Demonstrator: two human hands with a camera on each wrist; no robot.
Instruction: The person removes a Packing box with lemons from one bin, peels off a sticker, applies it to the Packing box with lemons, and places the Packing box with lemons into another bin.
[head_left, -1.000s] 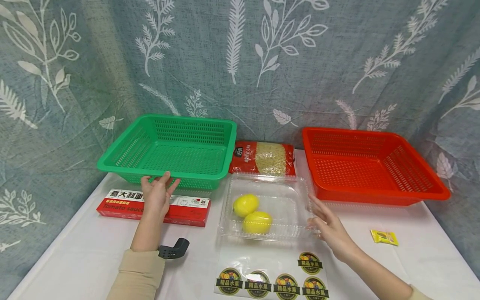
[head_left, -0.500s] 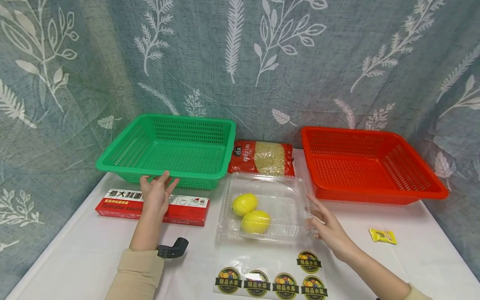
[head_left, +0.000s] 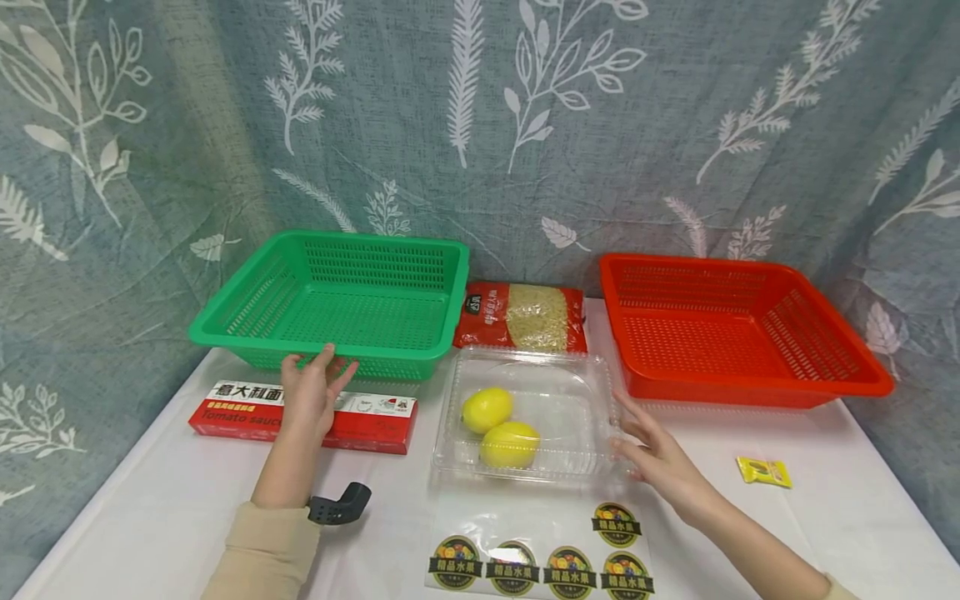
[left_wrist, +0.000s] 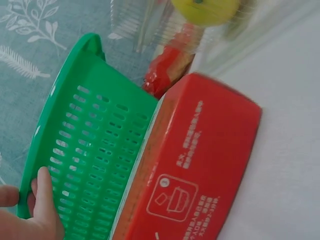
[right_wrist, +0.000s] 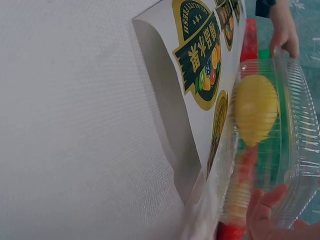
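Note:
My left hand (head_left: 309,396) is at the front rim of the green basket (head_left: 247,337), above a red and white tomato sauce pasta box (head_left: 367,429). In the left wrist view the thumb and fingers (left_wrist: 45,190) pinch the basket's rim, one finger lying along the slotted wall. My right hand (head_left: 660,458) touches the right side of a clear plastic clamshell box (head_left: 573,417) with loosely bent fingers. Two lemons (head_left: 487,410) lie inside it, toward the left. The right wrist view shows fingertips (right_wrist: 272,195) against the clamshell's ribbed wall.
A red basket (head_left: 750,387) stands at the back right. Between the baskets lies a bag of pasta (head_left: 536,317). A sheet of round fruit stickers (head_left: 540,517) lies in front of the clamshell. A small yellow packet (head_left: 765,472) is at the right. A patterned curtain (head_left: 420,108) hangs behind.
The head view has shifted very slightly, moving the whole scene a little left. Both hands keep their places on the green basket and the clamshell box.

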